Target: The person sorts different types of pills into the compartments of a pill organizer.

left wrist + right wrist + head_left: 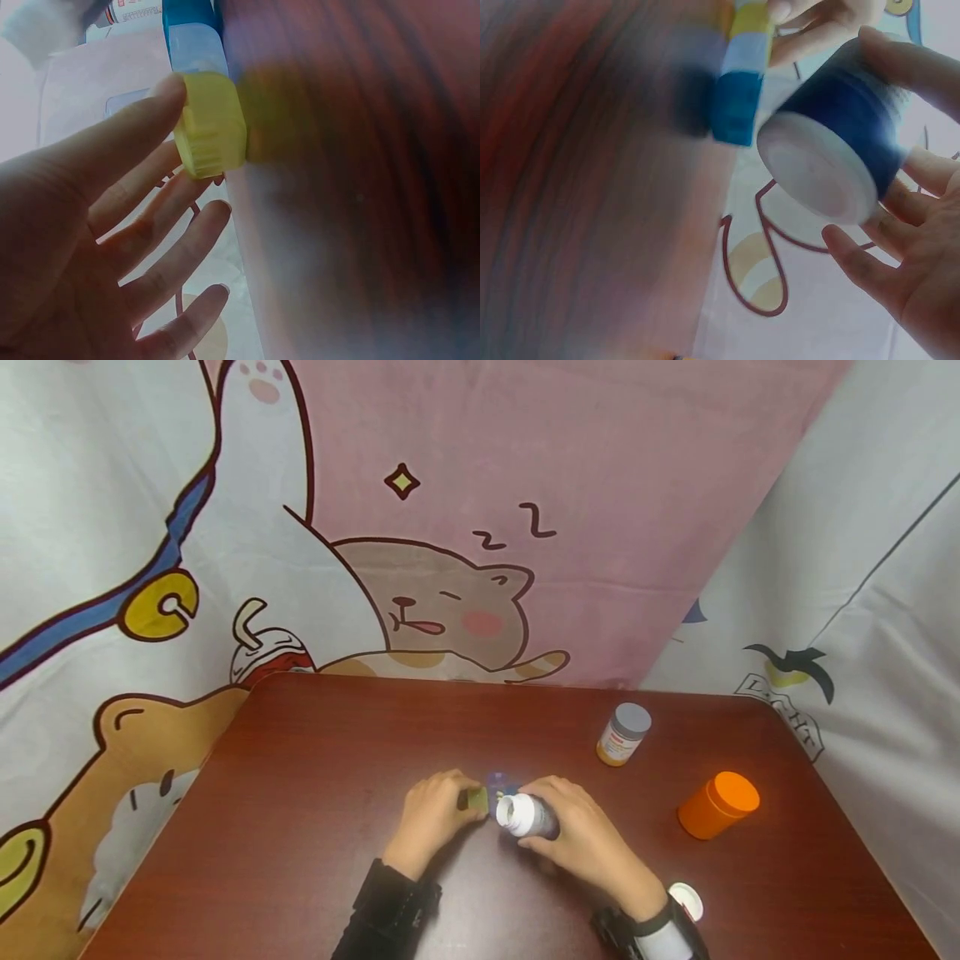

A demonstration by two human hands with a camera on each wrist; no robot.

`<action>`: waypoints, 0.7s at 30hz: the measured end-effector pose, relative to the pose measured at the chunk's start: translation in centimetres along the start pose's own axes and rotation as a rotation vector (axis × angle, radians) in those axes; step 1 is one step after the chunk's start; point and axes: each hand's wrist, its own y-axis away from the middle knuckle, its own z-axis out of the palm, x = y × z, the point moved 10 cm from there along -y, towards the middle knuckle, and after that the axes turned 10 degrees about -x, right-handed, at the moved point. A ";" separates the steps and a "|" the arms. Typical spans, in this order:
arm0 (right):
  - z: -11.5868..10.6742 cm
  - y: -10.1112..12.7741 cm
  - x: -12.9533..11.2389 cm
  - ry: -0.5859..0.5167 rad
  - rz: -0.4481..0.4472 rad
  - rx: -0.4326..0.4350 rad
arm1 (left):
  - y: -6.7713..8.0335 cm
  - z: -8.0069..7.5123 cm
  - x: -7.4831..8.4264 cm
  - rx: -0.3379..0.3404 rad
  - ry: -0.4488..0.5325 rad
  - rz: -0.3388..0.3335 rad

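Note:
My left hand [435,814] pinches the yellow end of a small pill box [214,124] between thumb and index finger, its other fingers spread. The box lies on the table, with yellow, pale and blue sections in a row. A dark blue and white pill bottle [832,127] is in my right hand [581,831], gripped round its body by thumb and fingers. Uncapped, it leans left in the head view, its white mouth beside and over the box's blue part. Its pale base faces the right wrist camera. What the bottle contains is hidden.
A white cap [686,902] lies by my right wrist. Further right stands an orange bottle [718,805] with an orange lid, and behind it a grey-lidded bottle [624,735]. The brown table [360,735] ends at a cartoon-printed cloth [600,527].

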 end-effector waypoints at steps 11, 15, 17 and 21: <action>1.1 2.3 -2.6 -0.095 -0.084 -0.071 | 0.1 0.3 0.1 -0.011 0.003 0.010; 1.7 2.9 -3.3 -0.164 -0.149 -0.094 | 0.1 0.1 0.0 -0.010 -0.001 0.011; 2.1 3.1 -3.5 -0.181 -0.177 -0.105 | 0.1 0.1 0.0 -0.011 0.001 0.007; 2.9 3.1 -3.4 -0.198 -0.172 -0.162 | 0.0 0.1 -0.2 -0.013 0.007 0.003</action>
